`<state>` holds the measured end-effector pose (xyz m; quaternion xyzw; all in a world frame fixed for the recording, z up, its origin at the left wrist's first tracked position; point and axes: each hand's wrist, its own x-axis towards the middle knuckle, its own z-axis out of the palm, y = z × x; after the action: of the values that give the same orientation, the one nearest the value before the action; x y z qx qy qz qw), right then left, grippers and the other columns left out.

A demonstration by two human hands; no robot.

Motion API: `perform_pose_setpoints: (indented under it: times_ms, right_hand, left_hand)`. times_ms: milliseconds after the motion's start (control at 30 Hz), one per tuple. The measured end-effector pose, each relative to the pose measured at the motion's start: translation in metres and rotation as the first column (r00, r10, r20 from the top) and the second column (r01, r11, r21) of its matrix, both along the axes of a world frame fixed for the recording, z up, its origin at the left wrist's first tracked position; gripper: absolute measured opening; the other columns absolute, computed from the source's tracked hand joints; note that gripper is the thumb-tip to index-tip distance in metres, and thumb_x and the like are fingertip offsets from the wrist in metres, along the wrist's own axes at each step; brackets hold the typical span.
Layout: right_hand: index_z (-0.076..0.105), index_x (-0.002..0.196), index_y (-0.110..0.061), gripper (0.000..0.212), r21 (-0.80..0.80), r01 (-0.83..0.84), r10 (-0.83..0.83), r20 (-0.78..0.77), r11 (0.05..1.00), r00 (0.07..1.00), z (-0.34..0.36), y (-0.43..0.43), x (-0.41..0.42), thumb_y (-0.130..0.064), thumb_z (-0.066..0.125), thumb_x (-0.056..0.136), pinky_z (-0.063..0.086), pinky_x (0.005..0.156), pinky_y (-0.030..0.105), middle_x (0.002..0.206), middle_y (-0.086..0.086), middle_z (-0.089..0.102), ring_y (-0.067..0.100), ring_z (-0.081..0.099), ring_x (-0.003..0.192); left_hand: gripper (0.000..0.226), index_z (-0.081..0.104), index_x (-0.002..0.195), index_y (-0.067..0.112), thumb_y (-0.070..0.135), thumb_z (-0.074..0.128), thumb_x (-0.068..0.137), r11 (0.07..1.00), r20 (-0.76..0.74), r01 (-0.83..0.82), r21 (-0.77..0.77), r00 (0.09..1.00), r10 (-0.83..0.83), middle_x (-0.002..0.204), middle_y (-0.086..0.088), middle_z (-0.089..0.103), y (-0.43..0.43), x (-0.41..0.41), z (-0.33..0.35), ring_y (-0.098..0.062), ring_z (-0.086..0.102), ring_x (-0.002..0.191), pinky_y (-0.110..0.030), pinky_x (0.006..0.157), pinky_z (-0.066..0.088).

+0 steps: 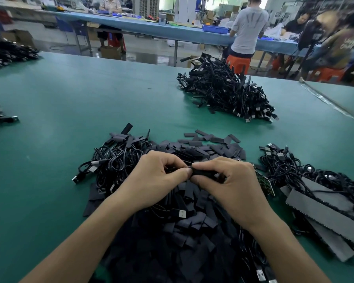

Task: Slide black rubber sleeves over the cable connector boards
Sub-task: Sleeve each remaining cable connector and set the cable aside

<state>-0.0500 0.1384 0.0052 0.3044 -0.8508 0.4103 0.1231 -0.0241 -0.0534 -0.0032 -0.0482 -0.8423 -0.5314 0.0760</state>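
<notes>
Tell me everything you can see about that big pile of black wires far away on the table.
The pile is a tangled heap of thin black cables, higher at the back. Flat black sleeves cover many ends, and some stick up. Silver USB plugs poke out along its near right edge. It rests on the green table, toward the far right, and only the table touches it.

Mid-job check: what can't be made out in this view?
Head view only.
Hidden by the left hand and right hand pinching it: how far the black sleeve is on its board.
Behind the right hand: most of the green board.
Cut by the bottom edge: the sleeve pile.
Cut by the left edge, blurred: a cable pile.
</notes>
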Motion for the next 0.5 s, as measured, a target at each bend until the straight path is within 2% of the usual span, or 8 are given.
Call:
perform_pose_setpoints:
  times_ms: [33, 100, 167, 200, 300, 400, 500]
  right_hand:
    - [0.078, 0.101, -0.027, 0.024, 0.056, 0.020, -0.022, 0.036, 0.998, 0.999, -0.001, 0.002, -0.002, -0.023, 0.083, 0.077, 0.047, 0.079, 0.009, 0.092, -0.018, 0.073, -0.006, 0.065, 0.087]
    - [0.076, 0.102, -0.029, 0.021, 0.266, 0.042, -0.078, 0.126, 0.963, 0.989, -0.005, 0.006, -0.006, -0.027, 0.078, 0.081, 0.047, 0.081, 0.012, 0.096, -0.018, 0.071, -0.005, 0.062, 0.088]
    - [0.068, 0.117, -0.032, 0.030, 0.453, 0.045, -0.147, 0.193, 0.890, 0.970, -0.013, 0.007, -0.007, -0.034, 0.071, 0.087, 0.046, 0.092, 0.020, 0.111, -0.014, 0.064, 0.001, 0.056, 0.103]
    - [0.063, 0.124, -0.033, 0.035, 0.473, 0.045, -0.164, 0.214, 0.880, 0.963, -0.016, 0.006, -0.007, -0.037, 0.067, 0.090, 0.044, 0.097, 0.025, 0.116, -0.013, 0.058, 0.006, 0.052, 0.112]
    - [0.051, 0.138, -0.034, 0.047, 0.438, 0.098, -0.181, 0.151, 0.894, 0.972, -0.019, 0.000, -0.006, -0.048, 0.058, 0.093, 0.037, 0.103, 0.031, 0.118, -0.012, 0.047, 0.012, 0.041, 0.120]
    - [0.046, 0.142, -0.035, 0.060, 0.467, 0.056, -0.157, 0.180, 0.882, 0.971, -0.019, -0.003, -0.005, -0.061, 0.056, 0.089, 0.038, 0.103, 0.033, 0.118, -0.013, 0.046, 0.012, 0.039, 0.121]
    - [0.051, 0.138, -0.034, 0.057, 0.491, -0.015, -0.107, 0.219, 0.871, 0.970, -0.022, -0.005, -0.001, -0.056, 0.063, 0.087, 0.040, 0.104, 0.032, 0.117, -0.013, 0.048, 0.011, 0.041, 0.121]
  left_hand:
    - [0.006, 0.076, 0.078, 0.034, 0.037, 0.072, 0.081, 0.999, -0.022, -0.040, -0.006, 0.999, 0.040, 0.070, 0.005, 0.073, -0.001, -0.001, -0.001, -0.021, 0.068, 0.065, -0.042, 0.064, 0.055]
    - [0.009, 0.076, 0.080, 0.035, 0.028, 0.073, 0.085, 0.990, -0.047, -0.139, 0.001, 0.989, 0.139, 0.065, 0.008, 0.072, -0.003, -0.002, -0.003, -0.021, 0.065, 0.059, -0.036, 0.056, 0.053]
    - [0.020, 0.076, 0.083, 0.036, 0.019, 0.067, 0.090, 0.980, -0.022, -0.198, 0.013, 0.980, 0.198, 0.067, 0.004, 0.072, -0.004, -0.005, -0.006, -0.026, 0.066, 0.060, -0.041, 0.054, 0.054]
    - [0.026, 0.076, 0.084, 0.037, 0.015, 0.063, 0.092, 0.979, -0.011, -0.202, 0.013, 0.979, 0.202, 0.071, 0.005, 0.073, -0.005, -0.006, -0.007, -0.021, 0.068, 0.060, -0.039, 0.054, 0.054]
    - [0.041, 0.075, 0.087, 0.042, 0.007, 0.056, 0.096, 0.988, -0.013, -0.156, 0.013, 0.988, 0.156, 0.082, 0.014, 0.073, -0.004, -0.005, -0.007, -0.006, 0.068, 0.061, -0.017, 0.054, 0.048]
    - [0.042, 0.077, 0.082, 0.038, 0.004, 0.055, 0.096, 0.989, -0.011, -0.147, -0.001, 0.989, 0.147, 0.070, 0.018, 0.071, -0.004, -0.005, -0.006, -0.002, 0.065, 0.057, -0.012, 0.052, 0.043]
    - [0.037, 0.077, 0.081, 0.031, 0.004, 0.057, 0.095, 0.986, -0.016, -0.167, 0.000, 0.986, 0.167, 0.061, 0.019, 0.068, -0.004, -0.005, -0.005, 0.001, 0.062, 0.052, -0.011, 0.048, 0.041]
